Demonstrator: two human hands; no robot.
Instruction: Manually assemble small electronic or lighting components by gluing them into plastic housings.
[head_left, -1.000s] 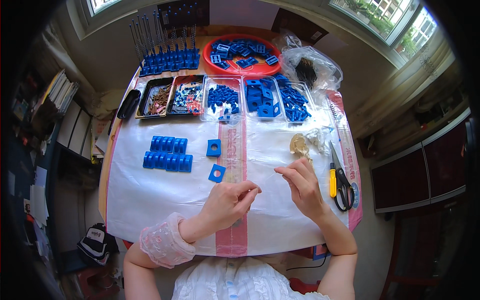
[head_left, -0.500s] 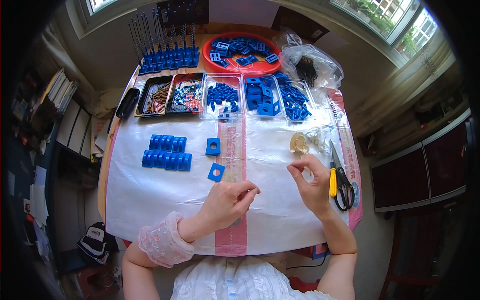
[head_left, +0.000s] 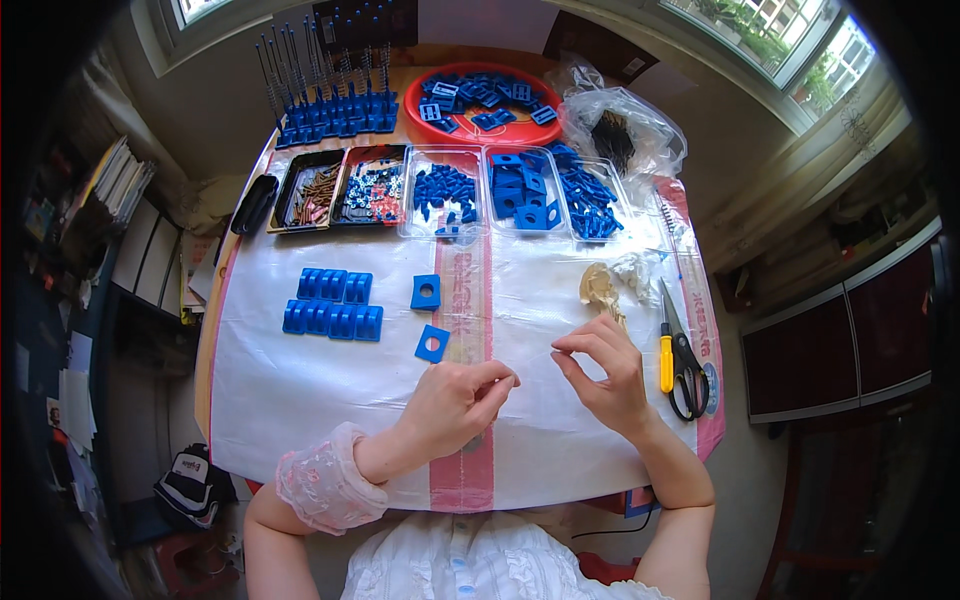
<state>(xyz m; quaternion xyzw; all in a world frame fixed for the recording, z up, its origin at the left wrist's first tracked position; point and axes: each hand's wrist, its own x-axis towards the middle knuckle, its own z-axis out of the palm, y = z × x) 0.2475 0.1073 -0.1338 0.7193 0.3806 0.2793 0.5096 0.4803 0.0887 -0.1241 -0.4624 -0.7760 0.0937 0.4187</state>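
With fingers pinched nearly together, impossible to tell on what if anything, bringing right hand back toward left hand, seemingly mid-work.

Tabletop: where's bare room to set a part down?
Free: sheet below the blue blocks, left of the left hand; also between the holed blue squares and tan clump. Crowded: tray row and beyond; right edge around scissors.

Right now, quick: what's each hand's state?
Left hand: closed in a pinch; anything held is too small to tell.
Right hand: curled almost into a pinch; whether it holds anything cannot be told.
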